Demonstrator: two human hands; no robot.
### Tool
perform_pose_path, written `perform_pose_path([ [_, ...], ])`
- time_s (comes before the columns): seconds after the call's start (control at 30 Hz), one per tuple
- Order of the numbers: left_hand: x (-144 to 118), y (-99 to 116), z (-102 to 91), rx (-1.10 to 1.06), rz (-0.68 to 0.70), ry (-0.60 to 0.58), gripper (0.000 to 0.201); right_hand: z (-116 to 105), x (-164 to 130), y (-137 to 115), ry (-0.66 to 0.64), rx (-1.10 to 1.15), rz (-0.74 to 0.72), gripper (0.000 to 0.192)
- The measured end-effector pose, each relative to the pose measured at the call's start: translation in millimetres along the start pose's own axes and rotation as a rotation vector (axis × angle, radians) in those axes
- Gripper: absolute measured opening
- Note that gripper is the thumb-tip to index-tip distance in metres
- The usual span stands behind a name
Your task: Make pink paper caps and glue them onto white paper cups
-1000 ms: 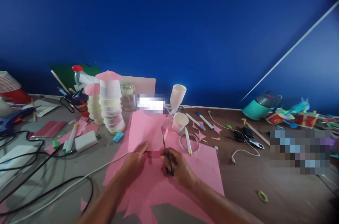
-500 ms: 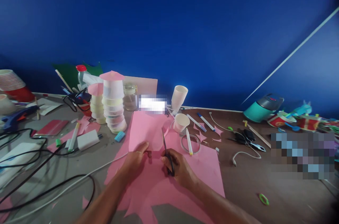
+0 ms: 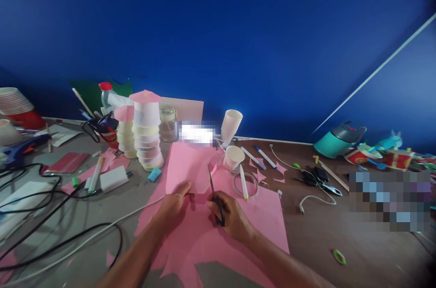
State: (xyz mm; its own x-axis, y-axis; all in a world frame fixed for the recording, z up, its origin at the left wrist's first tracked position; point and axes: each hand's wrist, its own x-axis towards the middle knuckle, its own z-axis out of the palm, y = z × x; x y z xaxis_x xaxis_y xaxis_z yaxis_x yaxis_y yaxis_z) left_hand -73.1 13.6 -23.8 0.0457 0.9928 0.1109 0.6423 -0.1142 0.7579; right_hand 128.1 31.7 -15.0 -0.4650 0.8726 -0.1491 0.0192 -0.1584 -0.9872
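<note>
My left hand (image 3: 177, 201) pinches the lower edge of a pink paper sheet (image 3: 189, 167), thumb on top. Closed round the dark handles of a pair of scissors (image 3: 211, 183) is my right hand (image 3: 235, 217). The blades point away from me along the right edge of that sheet; whether they are parted I cannot tell. Under both hands lies a larger pink sheet (image 3: 262, 220) with a ragged front edge. Just beyond the scissors, a white paper cup (image 3: 234, 157) stands on the pink paper, beside a white marker (image 3: 243, 181) and a clear ring (image 3: 254, 188).
At the left, two towers of stacked cups (image 3: 147, 133) with pink tops stand near a glass jar (image 3: 168, 124). Cables (image 3: 91, 242) cross the left side. Pink scraps (image 3: 260, 174), keys (image 3: 331, 189) and a teal flask (image 3: 337, 140) lie or stand to the right. A blue wall (image 3: 218, 42) closes the back.
My hands, the scissors and the pink sheet look almost the same as before. The view has shifted very slightly.
</note>
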Motion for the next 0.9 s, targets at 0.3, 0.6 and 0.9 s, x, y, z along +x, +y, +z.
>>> perform_pose_path([
  [0.3,1.7,10.5,-6.9,0.036,0.020,-0.017,0.019,-1.1,-0.2,0.7,-0.004,0.001,0.002,0.051],
  [0.6,0.1,11.1,-7.6,0.041,0.026,-0.013,0.017,0.2,-0.7,-8.3,-0.002,-0.016,0.028,0.054],
  [0.9,-0.5,11.9,-6.5,0.036,0.023,0.024,0.021,-3.8,-5.7,-20.5,-0.058,0.031,0.074,0.060],
])
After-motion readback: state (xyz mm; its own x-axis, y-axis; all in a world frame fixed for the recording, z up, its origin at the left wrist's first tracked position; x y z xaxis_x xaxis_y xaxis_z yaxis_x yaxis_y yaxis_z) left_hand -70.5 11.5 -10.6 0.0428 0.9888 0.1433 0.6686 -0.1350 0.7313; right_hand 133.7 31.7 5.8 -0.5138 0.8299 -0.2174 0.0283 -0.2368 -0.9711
